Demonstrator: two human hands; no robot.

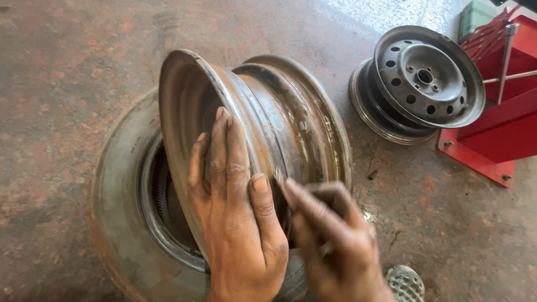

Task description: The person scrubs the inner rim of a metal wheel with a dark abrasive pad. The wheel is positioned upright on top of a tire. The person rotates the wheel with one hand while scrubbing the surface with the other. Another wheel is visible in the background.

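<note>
Rusty steel rim (268, 117) stood on edge on a worn tyre (120, 223), both hands on it.

Nearest, the left hand (235, 218) lies flat and open against the rim's near flange, fingers spread upward, gripping nothing. Just beside it the right hand (335, 240), blurred, pinches a small thin piece at the rim's edge; what it is cannot be told. Farther right on the concrete floor (72, 61) lies a second grey wheel rim (419, 81), beside a red metal stand (498, 128).
</note>
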